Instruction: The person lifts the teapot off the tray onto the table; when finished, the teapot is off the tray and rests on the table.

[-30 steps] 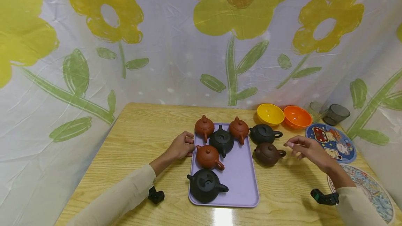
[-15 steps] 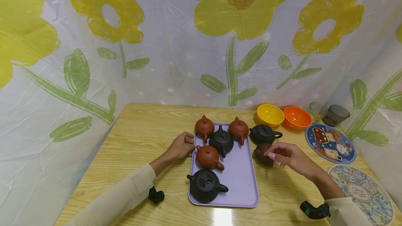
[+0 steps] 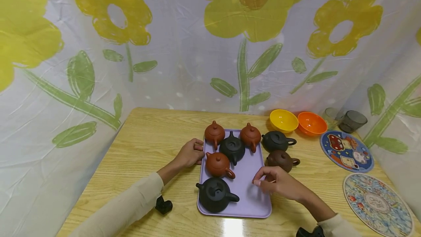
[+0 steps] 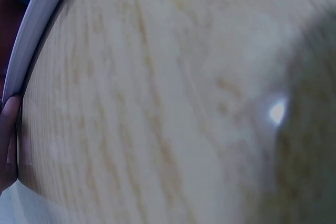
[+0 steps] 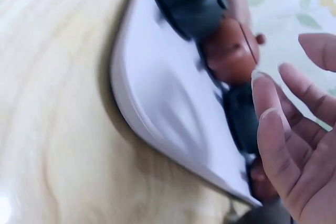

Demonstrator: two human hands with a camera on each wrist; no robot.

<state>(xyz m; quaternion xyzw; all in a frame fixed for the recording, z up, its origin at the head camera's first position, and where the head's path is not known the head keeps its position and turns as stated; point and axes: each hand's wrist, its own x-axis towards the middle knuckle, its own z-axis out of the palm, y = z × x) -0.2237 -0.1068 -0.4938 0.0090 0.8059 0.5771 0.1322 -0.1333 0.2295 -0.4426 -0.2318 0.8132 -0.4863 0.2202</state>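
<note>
A lilac tray [image 3: 245, 207] on the wooden table carries several teapots: a large black teapot [image 3: 215, 195] at the near left, a reddish teapot [image 3: 217, 164], another black teapot [image 3: 232, 148], and reddish teapots at the far left [image 3: 214, 134] and far right [image 3: 250, 135]. My left hand [image 3: 190, 153] touches the tray's left rim, fingers relaxed. Over the tray's right side is my right hand [image 3: 279, 184], holding nothing, with fingers loosely bent. Right of the tray stand a dark brown teapot [image 3: 280, 161], partly behind that hand, and a black teapot [image 3: 275, 141].
At the back right are a yellow bowl [image 3: 283, 120], an orange bowl [image 3: 311, 123], a clear glass [image 3: 330, 116] and a grey glass [image 3: 352, 120]. A round blue mat [image 3: 348, 158] and a patterned round mat [image 3: 378, 204] lie along the right. A flowered curtain [image 3: 184, 65] surrounds the table.
My right hand has moved left, past the dark brown teapot, to above the tray's right side. The left hand and the teapots have stayed in place.
</note>
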